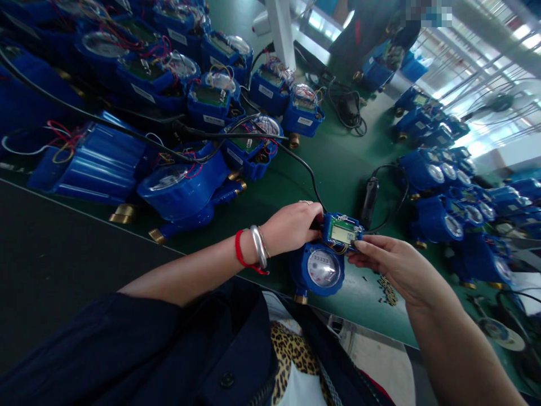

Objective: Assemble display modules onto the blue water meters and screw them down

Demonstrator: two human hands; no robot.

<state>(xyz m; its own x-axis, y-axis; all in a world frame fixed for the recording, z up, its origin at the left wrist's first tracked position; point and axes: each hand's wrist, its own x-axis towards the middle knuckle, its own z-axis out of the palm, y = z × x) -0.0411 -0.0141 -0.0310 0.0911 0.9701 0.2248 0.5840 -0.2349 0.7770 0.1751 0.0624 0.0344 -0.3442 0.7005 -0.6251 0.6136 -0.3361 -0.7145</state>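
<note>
A blue water meter (324,268) with a round clear dial and brass fitting sits at the green table's front edge. Its upper housing (341,230) is uncovered, showing a green circuit board, a small display and thin wires. My left hand (298,225) is closed at the housing's left side, around a small black piece (316,225) mostly hidden by the fingers. A black cable runs down to this spot. At the housing's lower right corner, my right hand (382,256) pinches the edge between thumb and fingers.
Several blue meters with exposed wires crowd the left (181,186); more stand at right (439,220). A black corded tool (370,200) lies behind the housing. Small brass screws (387,291) are piled near my right forearm. Black cables cross the table; another person (376,34) is beyond.
</note>
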